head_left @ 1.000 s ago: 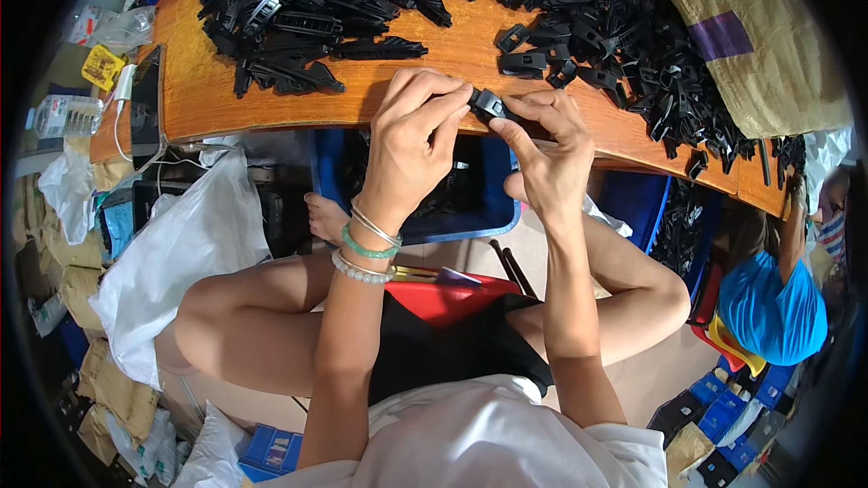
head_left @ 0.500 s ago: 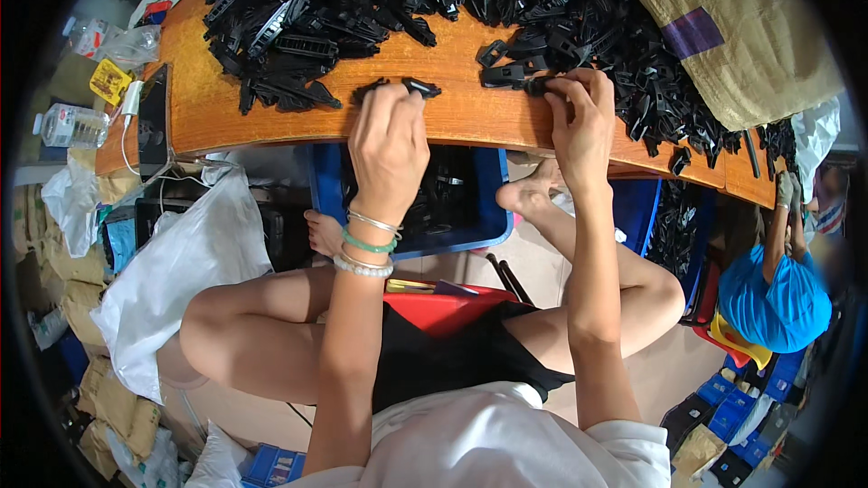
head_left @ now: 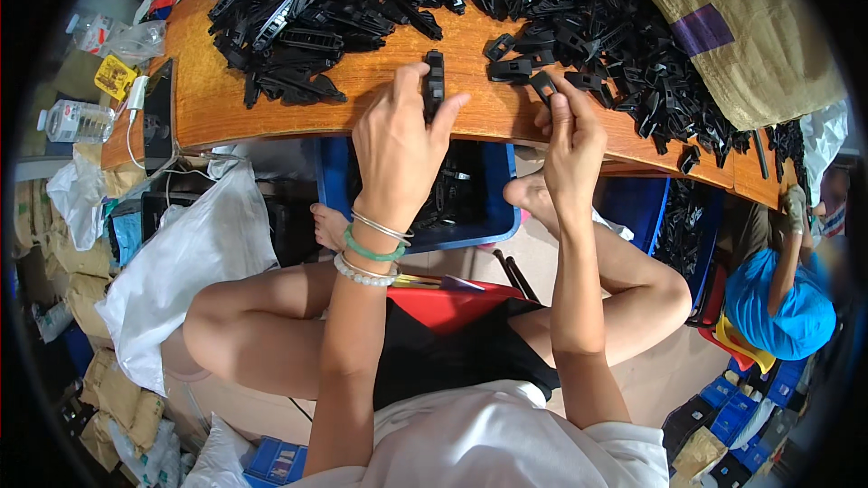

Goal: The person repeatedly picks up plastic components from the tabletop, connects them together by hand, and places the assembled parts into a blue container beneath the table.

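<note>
On the wooden table, a long black plastic part (head_left: 435, 81) lies with its length pointing away from me. My left hand (head_left: 394, 140) is beside it, index fingertip against its left side and thumb stretched out past its right side, so the fingers are apart. Between the thumb and fingers of my right hand (head_left: 573, 140) is a small black plastic clip piece (head_left: 542, 86) with a slot in it. The ring and little fingers of that hand are partly hidden. Just beyond it are loose black pieces (head_left: 511, 69) of a similar kind.
Heaps of black parts (head_left: 316, 18) cover the table's (head_left: 212, 113) far side. A brown sack (head_left: 750, 45) lies at right. Below the edge stands a blue bin (head_left: 470, 239) with black parts. A co-worker in blue (head_left: 782, 303) sits at far right; bottles (head_left: 77, 122) are at left.
The long black part has turned from lying crosswise to pointing away from me. My left thumb has spread out. My right hand has drawn slightly left and nearer with the small piece.
</note>
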The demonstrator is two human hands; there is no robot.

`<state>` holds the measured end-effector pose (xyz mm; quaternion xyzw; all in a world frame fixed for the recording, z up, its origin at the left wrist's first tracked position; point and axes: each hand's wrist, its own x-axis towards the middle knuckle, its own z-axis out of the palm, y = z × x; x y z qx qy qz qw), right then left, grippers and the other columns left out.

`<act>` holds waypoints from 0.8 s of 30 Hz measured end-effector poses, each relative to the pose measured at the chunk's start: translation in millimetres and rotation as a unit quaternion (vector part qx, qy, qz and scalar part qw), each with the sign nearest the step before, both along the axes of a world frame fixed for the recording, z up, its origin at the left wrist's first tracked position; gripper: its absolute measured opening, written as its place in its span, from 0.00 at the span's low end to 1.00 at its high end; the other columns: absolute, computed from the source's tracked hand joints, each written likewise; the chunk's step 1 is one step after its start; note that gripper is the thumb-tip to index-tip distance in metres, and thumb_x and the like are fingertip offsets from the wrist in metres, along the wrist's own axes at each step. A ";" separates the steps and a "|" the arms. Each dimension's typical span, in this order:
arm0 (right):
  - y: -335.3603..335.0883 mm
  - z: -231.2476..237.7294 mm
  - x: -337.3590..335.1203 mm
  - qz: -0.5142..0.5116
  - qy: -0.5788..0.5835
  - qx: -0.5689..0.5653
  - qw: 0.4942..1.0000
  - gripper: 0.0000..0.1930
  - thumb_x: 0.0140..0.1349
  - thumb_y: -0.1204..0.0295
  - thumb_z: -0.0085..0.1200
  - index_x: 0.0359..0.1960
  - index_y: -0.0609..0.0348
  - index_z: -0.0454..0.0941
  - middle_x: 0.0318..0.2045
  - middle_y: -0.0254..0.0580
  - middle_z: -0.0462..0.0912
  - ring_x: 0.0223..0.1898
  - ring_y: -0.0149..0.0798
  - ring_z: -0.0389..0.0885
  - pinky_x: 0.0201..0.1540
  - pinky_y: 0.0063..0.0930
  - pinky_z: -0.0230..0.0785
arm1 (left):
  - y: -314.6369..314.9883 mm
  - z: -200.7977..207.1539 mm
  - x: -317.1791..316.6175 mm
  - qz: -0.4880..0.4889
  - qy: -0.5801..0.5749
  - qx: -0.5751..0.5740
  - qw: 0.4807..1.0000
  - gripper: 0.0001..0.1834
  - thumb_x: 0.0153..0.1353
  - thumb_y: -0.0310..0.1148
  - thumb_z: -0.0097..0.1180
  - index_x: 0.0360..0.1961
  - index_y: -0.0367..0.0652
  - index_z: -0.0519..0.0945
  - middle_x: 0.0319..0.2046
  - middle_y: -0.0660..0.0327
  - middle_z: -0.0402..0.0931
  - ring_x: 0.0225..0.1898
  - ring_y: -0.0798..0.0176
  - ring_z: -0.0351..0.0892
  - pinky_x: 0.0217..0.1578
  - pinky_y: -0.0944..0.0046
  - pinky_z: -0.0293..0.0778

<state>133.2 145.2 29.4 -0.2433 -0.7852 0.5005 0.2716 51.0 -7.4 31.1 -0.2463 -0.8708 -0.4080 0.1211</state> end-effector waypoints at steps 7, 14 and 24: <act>-7.4 11.2 6.3 0.057 0.005 -0.067 0.996 0.14 0.58 0.74 0.59 0.46 0.67 0.80 0.34 0.47 0.82 0.35 0.38 0.78 0.43 0.29 0.68 | -1.3 -4.6 -26.8 -0.153 0.084 -0.008 0.985 0.16 0.48 0.26 0.63 0.42 0.41 0.80 0.45 0.57 0.75 0.47 0.53 0.72 0.49 0.57 0.67; -11.2 -7.3 10.6 0.043 -0.002 0.113 0.993 0.13 0.52 0.75 0.63 0.40 0.64 0.83 0.29 0.44 0.78 0.36 0.43 0.74 0.42 0.33 0.64 | 4.8 -7.9 -23.3 -0.184 0.011 0.059 0.981 0.14 0.49 0.22 0.61 0.40 0.35 0.82 0.40 0.54 0.78 0.46 0.51 0.74 0.48 0.58 0.70; -4.4 -5.4 -8.6 0.079 -0.002 0.175 0.981 0.13 0.51 0.76 0.62 0.40 0.61 0.84 0.33 0.43 0.76 0.37 0.44 0.72 0.42 0.34 0.63 | 4.3 -11.5 -24.1 -0.203 0.047 0.076 0.975 0.17 0.47 0.12 0.50 0.40 0.33 0.82 0.38 0.54 0.79 0.42 0.52 0.74 0.45 0.58 0.72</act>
